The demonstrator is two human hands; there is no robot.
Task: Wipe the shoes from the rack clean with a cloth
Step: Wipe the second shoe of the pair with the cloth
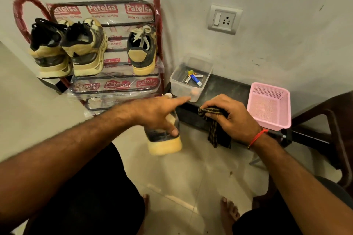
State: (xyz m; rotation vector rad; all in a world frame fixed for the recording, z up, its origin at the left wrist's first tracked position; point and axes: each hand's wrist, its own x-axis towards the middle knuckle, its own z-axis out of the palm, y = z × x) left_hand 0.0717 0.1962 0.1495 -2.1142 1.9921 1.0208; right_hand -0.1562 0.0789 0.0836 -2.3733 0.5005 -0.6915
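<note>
L hand (pixel 158 112) fingers grip shoe (pixel 164 139); R hand (pixel 233 118) fingers clamp cloth (pixel 215 126). Rack (pixel 118 84) wrap reads "Patelsa".

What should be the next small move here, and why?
Probably bring the cloth in the right hand across to the shoe held by the left hand and start wiping: both are gripped already, but the cloth is still apart from the shoe.

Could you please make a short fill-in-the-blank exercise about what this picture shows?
1. The left hand holds a ____.
2. The right hand grips a dark striped ____.
3. On the rack remain ____ shoes.
4. The basket on the dark bench is ____ in colour.

Missing words: shoe; cloth; three; pink
</note>
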